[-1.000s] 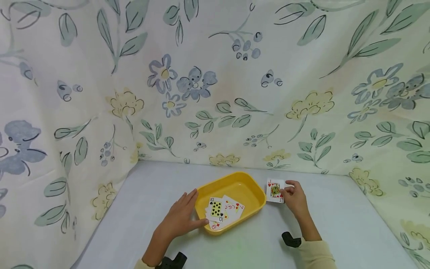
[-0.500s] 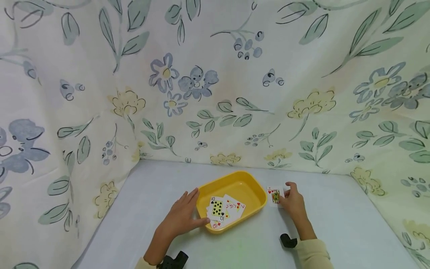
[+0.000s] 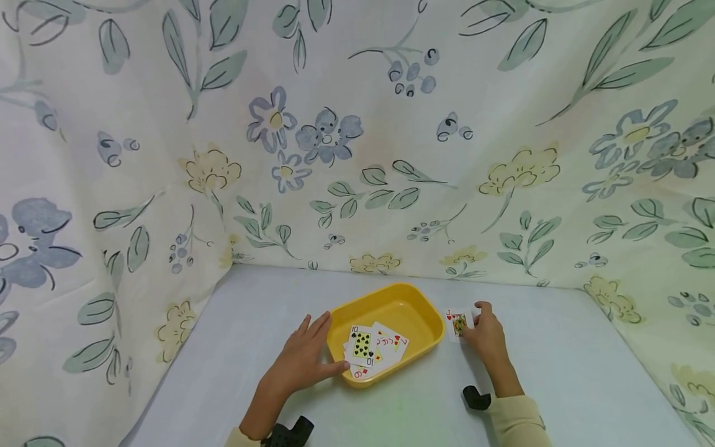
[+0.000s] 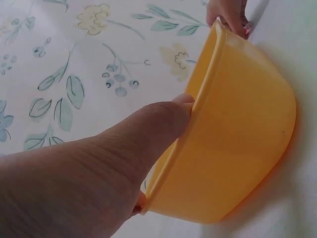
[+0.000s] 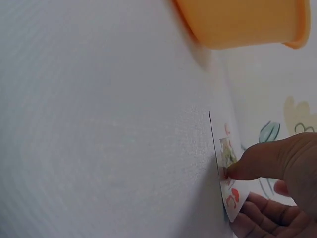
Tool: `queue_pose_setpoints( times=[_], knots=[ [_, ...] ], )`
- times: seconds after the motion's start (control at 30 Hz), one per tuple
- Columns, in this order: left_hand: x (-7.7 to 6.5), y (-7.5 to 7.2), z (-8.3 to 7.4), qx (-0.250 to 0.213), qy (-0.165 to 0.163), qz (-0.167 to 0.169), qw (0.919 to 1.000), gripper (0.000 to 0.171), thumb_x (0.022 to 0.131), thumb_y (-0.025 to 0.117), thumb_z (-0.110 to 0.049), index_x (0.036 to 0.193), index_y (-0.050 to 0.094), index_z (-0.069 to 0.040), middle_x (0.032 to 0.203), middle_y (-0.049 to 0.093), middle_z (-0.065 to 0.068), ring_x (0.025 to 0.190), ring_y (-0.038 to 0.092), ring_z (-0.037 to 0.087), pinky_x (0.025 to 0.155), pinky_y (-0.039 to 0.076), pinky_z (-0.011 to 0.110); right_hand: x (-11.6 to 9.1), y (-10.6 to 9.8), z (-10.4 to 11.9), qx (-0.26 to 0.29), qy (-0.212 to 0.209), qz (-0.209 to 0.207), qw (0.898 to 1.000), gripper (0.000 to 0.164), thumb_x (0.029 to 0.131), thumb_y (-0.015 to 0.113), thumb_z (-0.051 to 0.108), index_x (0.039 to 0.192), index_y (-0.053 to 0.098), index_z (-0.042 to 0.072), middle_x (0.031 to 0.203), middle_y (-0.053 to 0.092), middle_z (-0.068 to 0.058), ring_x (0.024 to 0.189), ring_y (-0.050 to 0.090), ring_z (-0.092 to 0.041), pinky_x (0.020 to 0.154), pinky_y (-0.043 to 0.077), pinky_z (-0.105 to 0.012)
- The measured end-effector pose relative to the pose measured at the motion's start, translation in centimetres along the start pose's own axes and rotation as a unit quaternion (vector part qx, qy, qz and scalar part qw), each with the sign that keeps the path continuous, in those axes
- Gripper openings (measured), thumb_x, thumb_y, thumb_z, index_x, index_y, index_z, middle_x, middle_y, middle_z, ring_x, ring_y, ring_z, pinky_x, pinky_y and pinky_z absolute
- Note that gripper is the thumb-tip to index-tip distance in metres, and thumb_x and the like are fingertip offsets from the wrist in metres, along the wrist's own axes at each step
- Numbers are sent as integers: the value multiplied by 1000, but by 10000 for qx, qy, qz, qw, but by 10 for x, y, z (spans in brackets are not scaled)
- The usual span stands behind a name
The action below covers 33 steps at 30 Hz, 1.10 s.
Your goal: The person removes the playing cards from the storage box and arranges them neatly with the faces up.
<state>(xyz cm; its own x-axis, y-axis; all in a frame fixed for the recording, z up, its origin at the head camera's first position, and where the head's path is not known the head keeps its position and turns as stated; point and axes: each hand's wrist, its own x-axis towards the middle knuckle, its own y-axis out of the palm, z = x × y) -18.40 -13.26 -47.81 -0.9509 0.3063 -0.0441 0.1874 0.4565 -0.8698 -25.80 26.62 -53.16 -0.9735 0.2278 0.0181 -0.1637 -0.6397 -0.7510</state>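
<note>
A yellow plastic tray (image 3: 402, 313) sits mid-table with several playing cards inside, a ten of spades (image 3: 362, 346) uppermost. My left hand (image 3: 303, 357) rests on the tray's left end, fingers straight and spread; in the left wrist view its thumb (image 4: 171, 116) lies over the rim. Just right of the tray, my right hand (image 3: 487, 338) pinches a jack of hearts (image 3: 455, 315) at its right side. The right wrist view has the thumb (image 5: 255, 161) pressing the card's face, with the other fingers under its near edge. The card lies low, close to the table surface.
A pale cloth covers the table (image 3: 402, 410). Behind and to both sides hangs a floral curtain (image 3: 357, 211). Black devices are worn at the left wrist (image 3: 289, 433) and right wrist (image 3: 476, 398).
My right hand has shifted slightly left and nearer, and the jack of hearts has moved slightly nearer with it. The left hand and tray stay in place.
</note>
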Motion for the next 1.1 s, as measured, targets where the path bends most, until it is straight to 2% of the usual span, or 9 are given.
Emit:
queue_pose_setpoints(
  times=[0.27, 0.5, 0.7, 0.8, 0.93, 1.03, 1.1],
  knots=[
    [0, 2, 1, 123, -21, -29, 9999, 107, 82, 77, -62, 160, 33, -3, 166, 31, 11, 152, 19, 46, 115, 25, 69, -2, -2, 0, -227, -176, -49, 9996, 49, 81, 75, -1, 122, 49, -10, 106, 56, -30, 93, 52, -40, 84, 51, -53],
    [1, 1, 0, 150, -71, 3, 9999, 108, 82, 77, -63, 160, 33, -4, 166, 30, 10, 152, 19, 45, 115, 25, 69, -6, -13, 1, -32, -231, 72, 9997, 46, 84, 73, 2, 122, 50, -8, 108, 57, -29, 96, 53, -41, 83, 51, -52],
    [0, 1, 1, 67, -69, 33, 9999, 107, 83, 76, -63, 160, 33, -4, 167, 29, 9, 152, 19, 45, 116, 24, 69, -13, -23, 16, 310, -407, -224, 9984, 37, 88, 67, 1, 121, 54, -7, 107, 59, -25, 101, 54, -39, 84, 51, -51],
    [0, 2, 2, 39, -28, 19, 10000, 106, 83, 76, -63, 160, 32, -3, 167, 29, 9, 152, 18, 45, 116, 23, 69, -17, -24, 28, 509, -620, -404, 9960, 31, 89, 65, -1, 119, 58, -5, 106, 62, -23, 99, 57, -36, 84, 52, -45],
    [0, 4, 2, 37, 14, 4, 10000, 106, 84, 76, -63, 160, 32, -3, 167, 29, 10, 152, 18, 46, 115, 23, 69, -24, -23, 47, 798, -1152, -579, 9884, 23, 88, 62, -7, 110, 64, -4, 102, 66, -20, 92, 62, -32, 80, 53, -30],
    [0, 3, 2, 62, 17, -13, 10000, 106, 84, 76, -62, 160, 33, -3, 167, 29, 10, 152, 18, 46, 115, 23, 69, -27, -19, 62, 968, -1612, -576, 9805, 19, 87, 63, -11, 103, 67, -2, 97, 69, -17, 88, 64, -29, 77, 54, -22],
    [0, 3, 2, 67, -1, -24, 10000, 105, 84, 76, -62, 160, 33, -3, 167, 29, 10, 152, 19, 46, 115, 23, 69, -28, -15, 72, 1052, -1857, -452, 9759, 18, 87, 65, -12, 101, 67, -2, 95, 69, -16, 86, 66, -28, 76, 56, -22]
  ],
)
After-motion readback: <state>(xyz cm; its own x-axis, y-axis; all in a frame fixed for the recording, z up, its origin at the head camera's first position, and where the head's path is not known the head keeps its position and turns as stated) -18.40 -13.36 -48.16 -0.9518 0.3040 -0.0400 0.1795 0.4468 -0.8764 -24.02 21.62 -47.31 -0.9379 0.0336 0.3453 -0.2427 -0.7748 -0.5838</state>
